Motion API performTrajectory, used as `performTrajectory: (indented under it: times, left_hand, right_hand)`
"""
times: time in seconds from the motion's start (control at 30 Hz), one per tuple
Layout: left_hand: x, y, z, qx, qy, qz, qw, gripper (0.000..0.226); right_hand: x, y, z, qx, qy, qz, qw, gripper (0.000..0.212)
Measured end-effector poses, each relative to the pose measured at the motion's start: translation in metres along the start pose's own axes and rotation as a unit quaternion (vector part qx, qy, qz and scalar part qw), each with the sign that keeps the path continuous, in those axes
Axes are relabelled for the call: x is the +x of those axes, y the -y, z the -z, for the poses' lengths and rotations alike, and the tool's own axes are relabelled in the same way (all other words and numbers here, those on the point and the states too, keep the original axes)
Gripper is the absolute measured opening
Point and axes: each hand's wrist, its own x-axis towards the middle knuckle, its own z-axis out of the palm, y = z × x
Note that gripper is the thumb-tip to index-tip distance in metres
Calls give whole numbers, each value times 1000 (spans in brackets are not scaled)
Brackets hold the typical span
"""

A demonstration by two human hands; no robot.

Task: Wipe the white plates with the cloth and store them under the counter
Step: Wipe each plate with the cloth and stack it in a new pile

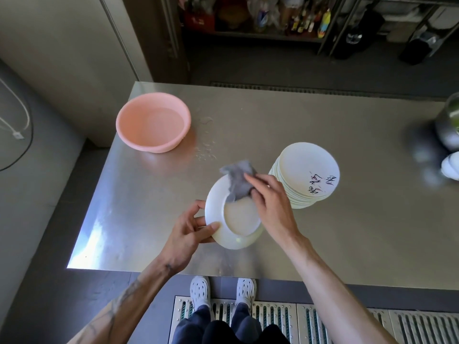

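Left hand point(196, 227) grips the plate point(238, 219) by its rim, underside up. Right hand point(270, 204) grips the cloth point(238, 180), pressed on the plate's far edge. Plate just left of the stack point(308, 175). Basin point(152, 121) well left of the stack, farther back on the counter point(323, 244).

The single camera rides on my head and looks forward and steeply down. It sees the steel worktop point(149, 207) from above; the near edge crosses low in the frame, with my white clogs point(200, 290) on the floor grating point(285, 316) below it. My left hand point(188, 232) and right hand point(270, 202) sit close under the lens, around mid-frame. The wide lens bows the edges, and the far shelves point(260, 37) run along the top, well apart from me.
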Motion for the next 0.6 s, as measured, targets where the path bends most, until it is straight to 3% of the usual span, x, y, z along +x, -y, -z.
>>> performTrajectory:
  times: [0.1,0.3,0.43,0.6]
  left_hand:
    - [2,-5,1,-33,-37,-15,999,35]
    - [12,-3,-10,-89,-81,-21,993,30]
    - [11,-4,-17,-92,-97,-28,991,26]
    - [19,-9,-30,-105,-124,-55,985,23]
  right_hand:
    - [-10,-8,2,55,-33,-98,993,40]
    - [-59,15,-19,40,-59,-101,992,45]
    - [-35,1,-15,72,-105,-177,976,45]
    - [-62,51,-33,47,-90,-93,991,46]
